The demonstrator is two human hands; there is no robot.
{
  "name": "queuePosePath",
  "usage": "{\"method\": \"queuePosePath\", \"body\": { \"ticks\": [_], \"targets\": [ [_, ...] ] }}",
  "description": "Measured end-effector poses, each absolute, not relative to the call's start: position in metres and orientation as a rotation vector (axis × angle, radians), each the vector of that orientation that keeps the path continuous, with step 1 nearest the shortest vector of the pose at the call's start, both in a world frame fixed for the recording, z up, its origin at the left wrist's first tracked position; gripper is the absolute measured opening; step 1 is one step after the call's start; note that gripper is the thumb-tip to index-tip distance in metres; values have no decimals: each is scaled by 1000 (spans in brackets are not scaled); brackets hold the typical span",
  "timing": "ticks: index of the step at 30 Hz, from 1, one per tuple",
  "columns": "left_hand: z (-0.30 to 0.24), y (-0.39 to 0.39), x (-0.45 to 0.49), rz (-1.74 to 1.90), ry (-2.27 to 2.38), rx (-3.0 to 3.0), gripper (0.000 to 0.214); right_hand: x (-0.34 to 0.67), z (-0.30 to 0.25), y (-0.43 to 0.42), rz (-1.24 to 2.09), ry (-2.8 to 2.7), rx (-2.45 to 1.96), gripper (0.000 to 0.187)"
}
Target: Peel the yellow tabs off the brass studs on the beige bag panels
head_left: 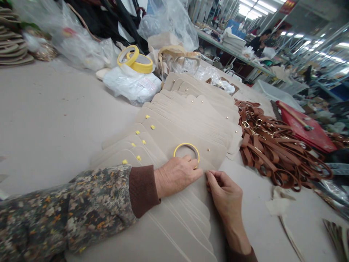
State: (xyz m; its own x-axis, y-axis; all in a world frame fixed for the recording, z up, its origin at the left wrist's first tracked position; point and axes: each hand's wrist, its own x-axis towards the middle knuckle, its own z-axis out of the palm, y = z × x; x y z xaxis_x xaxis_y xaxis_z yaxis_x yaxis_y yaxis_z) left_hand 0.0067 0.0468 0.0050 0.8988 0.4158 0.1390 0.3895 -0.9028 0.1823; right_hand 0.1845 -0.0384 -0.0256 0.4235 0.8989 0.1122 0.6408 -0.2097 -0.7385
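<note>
My left hand (pixel 178 175) is closed on the near side of a thin roll of yellow tape (pixel 178 148), just above overlapping beige panels (pixel 174 136). Its index finger reaches right, toward my other hand. My right hand (pixel 225 191) pinches thumb and fingers together beside the panels' right edge; what lies between the fingertips is too small to make out. Small yellow tape pieces (pixel 152 127) stick to several panels on the left. Small metal studs (pixel 208 149) show near the panels' right ends.
Beyond the panels, two yellow tape rolls (pixel 141 63) rest on a white plastic bag (pixel 131 85). Brown straps with metal clasps (pixel 272 153) are heaped at right, by a hammer (pixel 296 115) on a red slab (pixel 308 133). Beige pieces (pixel 13 45) are stacked far left.
</note>
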Motion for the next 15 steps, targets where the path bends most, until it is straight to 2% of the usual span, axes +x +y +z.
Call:
{"method": "queuePosePath", "body": {
  "ticks": [4,7,15],
  "targets": [
    [5,47,6,253,626,2901,12,182,-24,-34,173,-1507,-1964,27],
    [5,47,6,233,637,2903,12,183,-24,-34,55,-1478,-2016,35],
    [6,47,5,227,661,2928,13,185,-30,-45,28,-1640,-1907,29]
  ]
}}
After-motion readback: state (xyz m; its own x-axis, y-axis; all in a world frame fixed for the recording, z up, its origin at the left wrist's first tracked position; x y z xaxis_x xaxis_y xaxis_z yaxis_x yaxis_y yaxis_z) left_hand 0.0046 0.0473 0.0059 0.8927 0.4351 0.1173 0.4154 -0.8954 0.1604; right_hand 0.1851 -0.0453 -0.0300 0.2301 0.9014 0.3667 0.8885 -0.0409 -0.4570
